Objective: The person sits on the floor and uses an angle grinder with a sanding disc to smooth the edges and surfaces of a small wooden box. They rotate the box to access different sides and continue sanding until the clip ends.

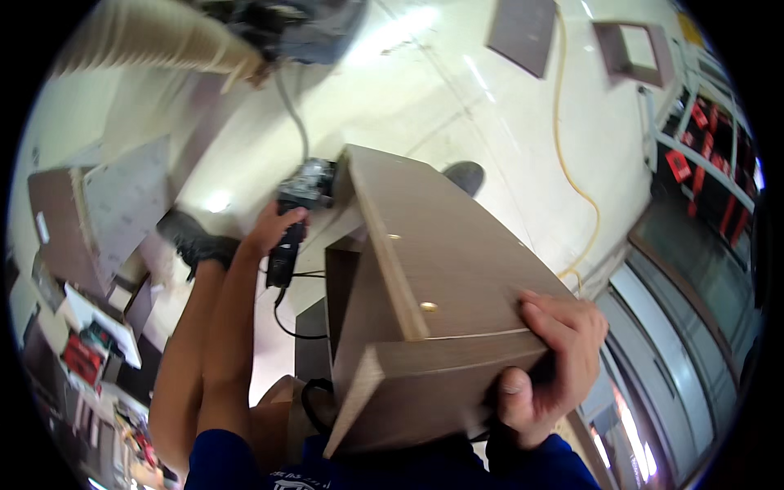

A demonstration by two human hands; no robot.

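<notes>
**Two hands busy: one on the cabinet, one on the power tool**

My right hand (pixel 545 359) is clamped over the near corner of one brown wooden cabinet piece (pixel 433 302), fingers (pixel 563 318) across the top face, thumb pressed on the front edge. The piece sits tilted right in front of me, close to my chest, its far end pointing out over the floor (pixel 506 114). I count two small round fittings on its top panel: one light-coloured (pixel 394 237), one brass-looking (pixel 428 307).

My left hand (pixel 273 227) is wrapped tight around the handle of one black power tool (pixel 296 216), held against the cabinet's left side near the far end. One black cord (pixel 286 314) hangs from the tool, loops down below it.

On the floor: one yellow cable (pixel 563 131) running along the right, two flat brown panels (pixel 523 33) at the top, the right one with a lighter centre. One dark shoe (pixel 196 241) by my left arm, another dark toe (pixel 465 174) just past the cabinet. Left edge is cluttered with boards; can't count them.
</notes>
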